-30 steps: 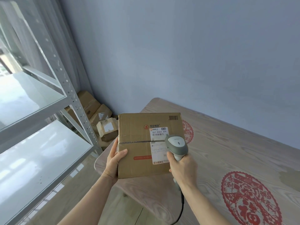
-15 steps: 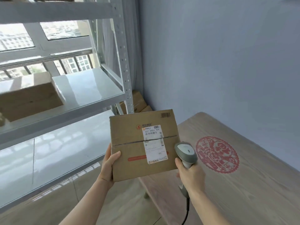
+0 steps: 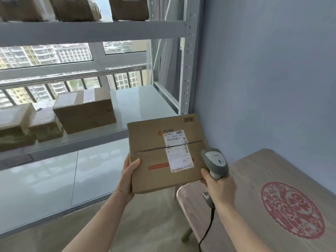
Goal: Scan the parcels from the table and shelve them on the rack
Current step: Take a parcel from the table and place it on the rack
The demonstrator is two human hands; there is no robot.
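Note:
A brown cardboard parcel (image 3: 151,151) with a white shipping label is held in the air, just off the table's left end and in front of the rack. My left hand (image 3: 128,180) grips its lower left corner, thumb on the top face. My right hand (image 3: 218,188) grips the handle of a grey barcode scanner (image 3: 215,160), whose head is beside the parcel's right edge. The white metal rack (image 3: 127,131) stands to the left, with several parcels (image 3: 85,110) on its middle shelf.
The wooden table (image 3: 254,179) with a red paper-cut emblem (image 3: 292,210) is at the lower right. More boxes (image 3: 76,8) sit on the rack's top shelf. The rack's right upright (image 3: 187,70) stands close to the blue wall. The scanner's cable (image 3: 207,231) hangs down.
The view has swung left from the table toward the rack. The parcel has moved off the table with my left hand, and the scanner has drawn away from the label to the parcel's right.

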